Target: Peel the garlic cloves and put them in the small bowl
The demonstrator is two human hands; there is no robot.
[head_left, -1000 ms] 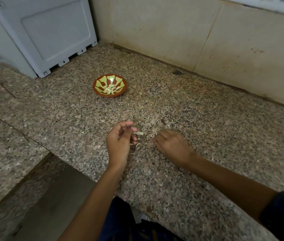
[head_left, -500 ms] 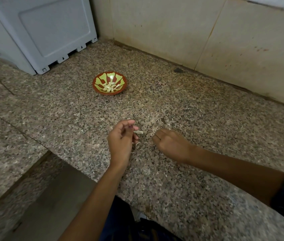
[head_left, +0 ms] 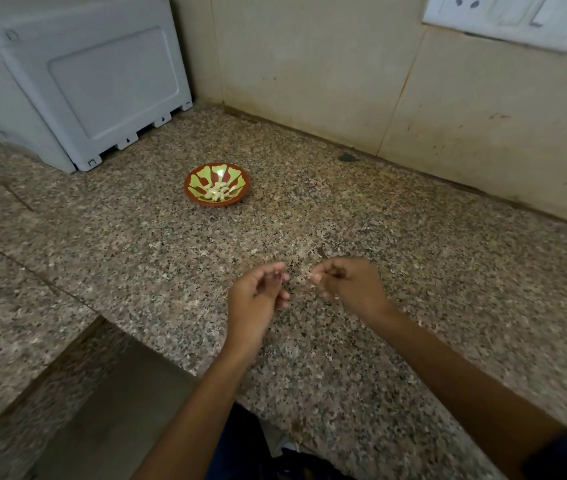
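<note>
Garlic cloves [head_left: 218, 194]: pale, peeled, small curved pieces heaped in the small bowl [head_left: 237, 199], round, glossy, red-brown with yellow-green petals, at 11 o'clock from the hands on speckled granite counter [head_left: 413, 265]. The clove seen at the left fingertips a second ago no longer shows. Left hand [head_left: 258, 299] fingers curled, contents indiscernible; right hand [head_left: 351, 289], formerly knuckles-down, now raised, fingertips pinched, contents unclear.
</note>
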